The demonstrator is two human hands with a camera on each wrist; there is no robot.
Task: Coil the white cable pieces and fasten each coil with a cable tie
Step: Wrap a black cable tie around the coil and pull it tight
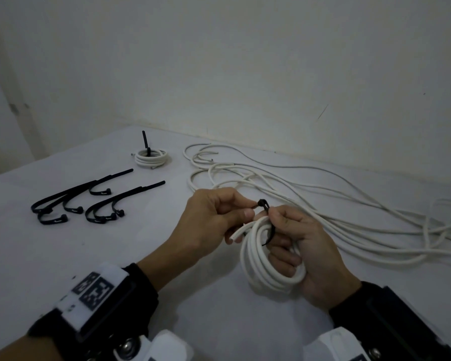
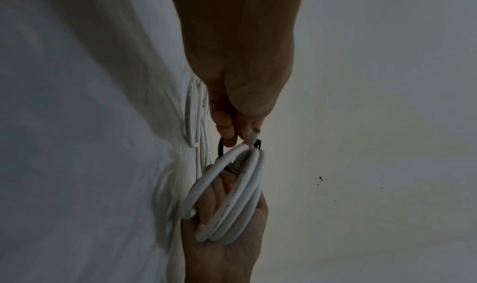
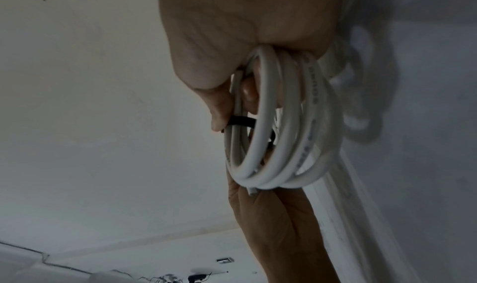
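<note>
A coil of white cable (image 1: 261,259) is held above the table in my right hand (image 1: 305,246), whose fingers curl through and round its loops (image 3: 289,124). A black cable tie (image 1: 267,225) wraps the top of the coil. My left hand (image 1: 219,217) pinches the tie's head (image 1: 261,203) between thumb and forefinger, while my right thumb and forefinger pinch the strap just beside it. In the left wrist view the coil (image 2: 232,195) lies in the right palm, with the tie (image 2: 222,150) looped behind it. One cut cable end (image 1: 238,234) sticks out toward the left hand.
Several loose black cable ties (image 1: 84,201) lie on the left of the white table (image 1: 115,256). A tied white coil (image 1: 151,157) with its strap standing up sits at the back. Long loose white cables (image 1: 323,204) sprawl across the right side, against the wall.
</note>
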